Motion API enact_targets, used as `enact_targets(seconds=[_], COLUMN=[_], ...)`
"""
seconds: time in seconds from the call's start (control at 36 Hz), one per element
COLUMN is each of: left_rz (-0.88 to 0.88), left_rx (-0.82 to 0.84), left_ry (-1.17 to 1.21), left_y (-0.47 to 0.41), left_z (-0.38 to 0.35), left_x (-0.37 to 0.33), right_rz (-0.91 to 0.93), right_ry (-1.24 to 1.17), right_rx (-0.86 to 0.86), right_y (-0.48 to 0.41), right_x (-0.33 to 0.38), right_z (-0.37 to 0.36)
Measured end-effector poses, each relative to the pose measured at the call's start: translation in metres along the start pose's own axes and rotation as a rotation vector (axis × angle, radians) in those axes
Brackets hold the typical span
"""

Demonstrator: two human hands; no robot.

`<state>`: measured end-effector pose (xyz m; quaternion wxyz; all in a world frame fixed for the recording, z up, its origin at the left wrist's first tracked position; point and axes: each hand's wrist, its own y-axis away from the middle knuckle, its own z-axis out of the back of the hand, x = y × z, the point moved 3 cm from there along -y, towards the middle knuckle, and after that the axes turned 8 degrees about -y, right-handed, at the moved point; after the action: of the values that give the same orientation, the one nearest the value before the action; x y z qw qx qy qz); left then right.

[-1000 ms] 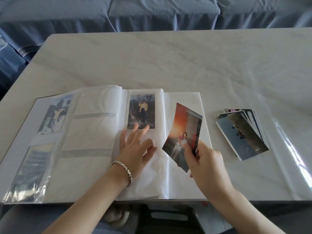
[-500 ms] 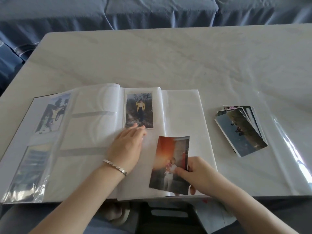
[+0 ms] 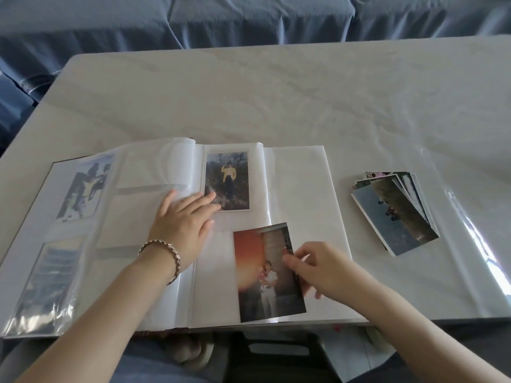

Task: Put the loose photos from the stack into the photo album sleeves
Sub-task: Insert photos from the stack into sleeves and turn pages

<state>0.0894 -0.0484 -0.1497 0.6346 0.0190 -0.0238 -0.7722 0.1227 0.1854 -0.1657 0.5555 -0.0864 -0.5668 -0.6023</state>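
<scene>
Album: open white plastic-sleeved photo album (image 3: 298,189); glare blurred its far-left prints.
Left hand (image 3: 182,225): fingers straight, pressed flat on the page.
Photo: orange-tinted loose photo (image 3: 262,272) lay on the lower right page, its right edge hidden.
Right hand (image 3: 320,269): fingers pinched that edge.
Stack: fanned stack of loose photos (image 3: 395,214), right of the album; lower prints mostly covered.

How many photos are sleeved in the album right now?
3: the yellow-jacket photo in the middle leaf's upper sleeve; on the far-left page, an upper photo and a lower photo. Other pages may hide more.

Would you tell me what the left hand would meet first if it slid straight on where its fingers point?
Likely the sleeved photo of a figure in yellow: the left hand points up-right, fingertips at its lower-left corner.
</scene>
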Motion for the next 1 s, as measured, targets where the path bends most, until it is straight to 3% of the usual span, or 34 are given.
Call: enact_targets(seconds=[0.11,0.75,1.0], left_rz=[0.0,0.019,0.025], left_rx=[-0.042,-0.02,-0.028], left_ry=[0.055,0.063,0.071], left_y=[0.0,0.0,0.001], left_z=[0.0,-0.001,0.001], left_x=[0.0,0.0,-0.001], right_rz=[0.066,0.035,0.005], right_ry=[-0.129,-0.233,-0.228], right_rx=[-0.119,0.038,-0.069], right_y=[0.002,-0.004,-0.006], right_x=[0.002,0.035,0.034], right_z=[0.01,-0.033,-0.03])
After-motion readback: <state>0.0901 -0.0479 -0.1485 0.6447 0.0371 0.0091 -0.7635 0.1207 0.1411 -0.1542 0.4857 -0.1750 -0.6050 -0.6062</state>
